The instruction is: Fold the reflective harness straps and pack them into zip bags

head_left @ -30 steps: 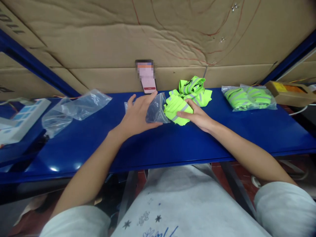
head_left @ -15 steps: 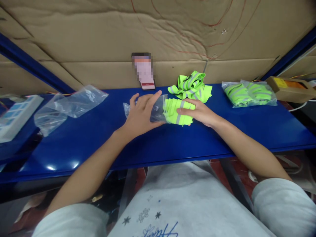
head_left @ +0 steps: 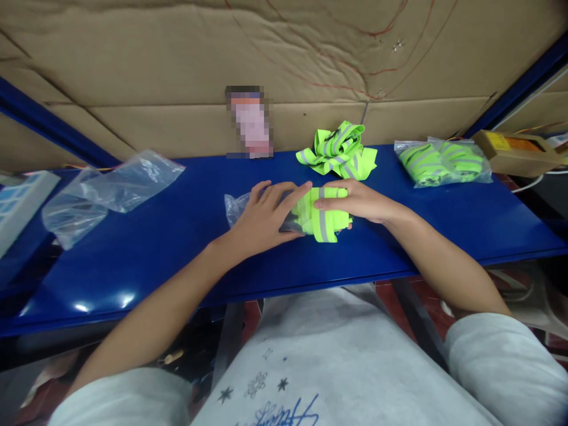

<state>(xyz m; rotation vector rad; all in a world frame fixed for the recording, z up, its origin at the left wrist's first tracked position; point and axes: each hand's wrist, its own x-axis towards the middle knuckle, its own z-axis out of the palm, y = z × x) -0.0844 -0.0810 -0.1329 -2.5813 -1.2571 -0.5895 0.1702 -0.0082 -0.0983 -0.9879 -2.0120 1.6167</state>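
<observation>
My left hand (head_left: 264,222) is wrapped around a clear plastic bag (head_left: 234,208), its crumpled end showing left of the fingers. A folded bundle of neon-yellow reflective strap (head_left: 323,216) with grey stripes is partly inside the bag's mouth. My right hand (head_left: 366,201) grips the bundle's right side, thumb on top and fingertips showing underneath. One striped fold hangs loose at the bundle's near side. Behind the hands, a loose heap of the same reflective strap (head_left: 344,151) lies on the blue table (head_left: 177,260).
Empty clear bags (head_left: 128,183) lie on the left. A bag packed with reflective straps (head_left: 444,163) sits at the right beside a brown cardboard box (head_left: 519,154). A phone (head_left: 251,124) leans on the cardboard backing. A white boxy object (head_left: 26,201) stands far left.
My left hand has moved right, with its fingers nearer the bundle, and more of the bundle's left side is covered. A fold of strap now droops at the near side.
</observation>
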